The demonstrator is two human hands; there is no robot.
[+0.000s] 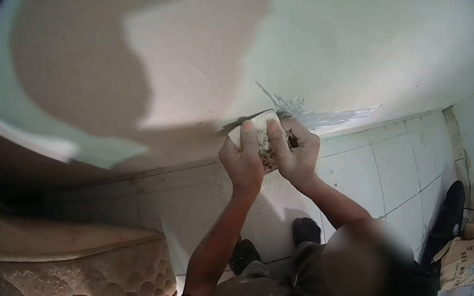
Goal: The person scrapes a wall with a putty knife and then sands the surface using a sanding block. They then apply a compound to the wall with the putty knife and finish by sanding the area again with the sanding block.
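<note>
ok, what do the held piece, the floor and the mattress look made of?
Held piece: maybe plaster or cement-like, possibly tile; pale matte face, rough brown speckling lower down.
Floor: likely ceramic tile; pale, smooth-looking, thin dark joints.
Mattress: probably quilted fabric, matte; puffy rounded pattern, filling hidden.

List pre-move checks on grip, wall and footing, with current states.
1. Left fingers gripping the speckled chunk: ok.
2. Right fingers gripping its other side: ok.
3. Chunk's far edge touching the wall: cannot tell.
4. Wall surface uniform by the hands: not ok, grey patches show.
5. Feet on the tiled floor: ok.
6. Mattress clear of the hands: ok, off left.
</note>
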